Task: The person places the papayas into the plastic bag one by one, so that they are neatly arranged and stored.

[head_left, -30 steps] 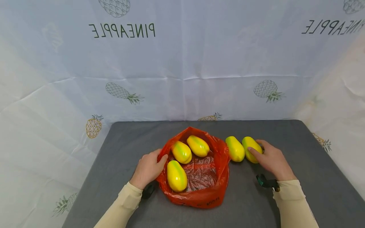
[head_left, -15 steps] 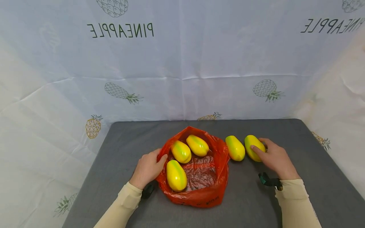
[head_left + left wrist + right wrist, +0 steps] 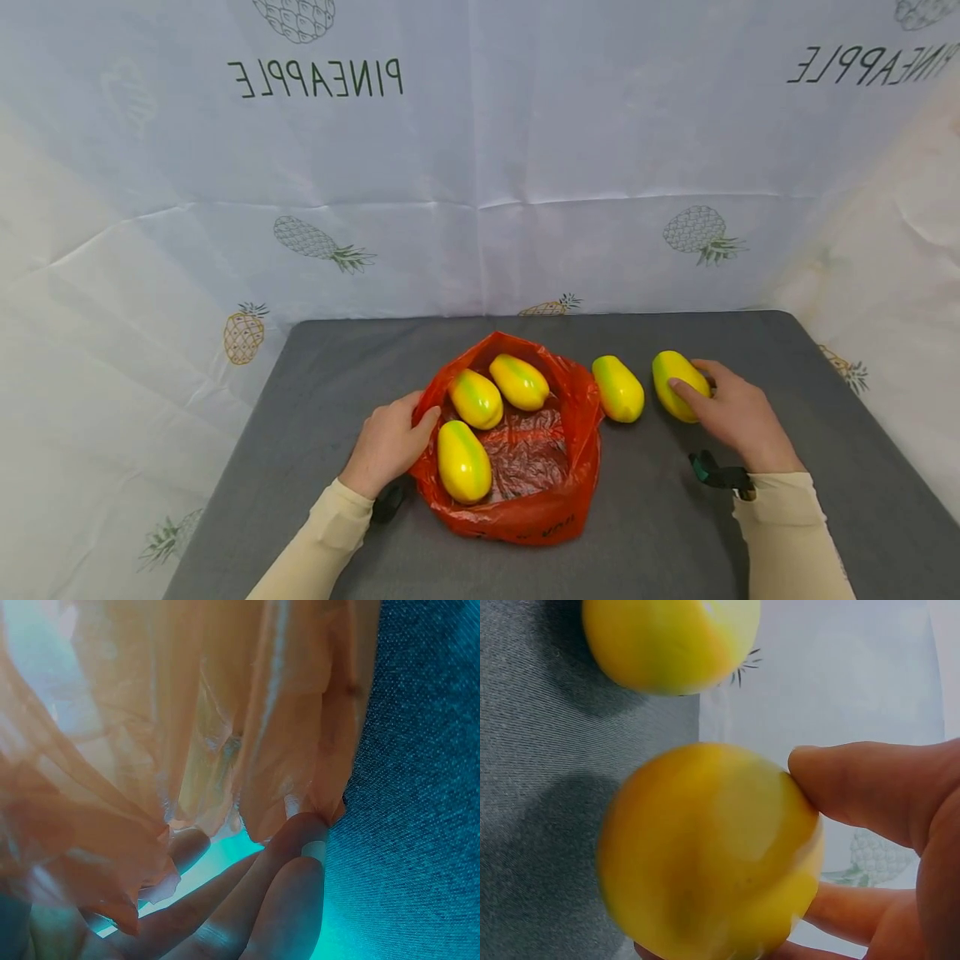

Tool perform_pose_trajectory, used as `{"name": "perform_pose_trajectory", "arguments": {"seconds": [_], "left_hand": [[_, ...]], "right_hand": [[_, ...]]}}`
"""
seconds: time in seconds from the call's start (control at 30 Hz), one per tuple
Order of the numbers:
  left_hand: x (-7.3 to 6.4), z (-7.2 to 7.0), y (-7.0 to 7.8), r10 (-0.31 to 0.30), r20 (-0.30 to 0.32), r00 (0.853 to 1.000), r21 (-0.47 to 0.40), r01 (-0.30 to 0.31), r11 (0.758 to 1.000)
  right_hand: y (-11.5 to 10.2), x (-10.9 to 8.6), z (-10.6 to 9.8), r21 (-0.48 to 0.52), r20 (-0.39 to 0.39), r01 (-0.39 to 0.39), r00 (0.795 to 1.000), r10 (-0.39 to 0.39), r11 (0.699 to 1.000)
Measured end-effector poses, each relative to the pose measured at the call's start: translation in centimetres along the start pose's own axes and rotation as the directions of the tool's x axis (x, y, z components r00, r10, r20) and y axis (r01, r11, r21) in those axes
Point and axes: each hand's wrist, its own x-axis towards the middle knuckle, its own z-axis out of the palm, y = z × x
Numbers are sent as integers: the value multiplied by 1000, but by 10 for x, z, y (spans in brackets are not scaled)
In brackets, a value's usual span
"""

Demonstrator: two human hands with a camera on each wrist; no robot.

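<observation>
My left hand pinches the left rim of an open red plastic bag. The left wrist view has the fingers at the crumpled film. Three yellow-green papayas lie inside: a back papaya, a middle papaya and a front papaya. My right hand grips another papaya between thumb and fingers, right of the bag. In the right wrist view this papaya fills the grasp; whether it touches the table I cannot tell.
One more papaya lies on the grey table, against the bag's right side. A white cloth with pineapple prints hangs behind the table and along its sides.
My right hand has moved right with its papaya, widening the gap to the papaya beside the bag. The left hand and the bag stay in place.
</observation>
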Motion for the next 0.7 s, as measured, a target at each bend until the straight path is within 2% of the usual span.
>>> {"name": "perform_pose_trajectory", "arguments": {"seconds": [0.43,0.7], "left_hand": [[-1,-5,0,9,8,1000,-39,-9,999],[0,-3,0,-4,20,1000,-40,5,999]], "right_hand": [[-15,-13,-13,-9,-25,36,999,-36,999],[-36,-25,-18,-4,-28,67,997,-67,998]]}}
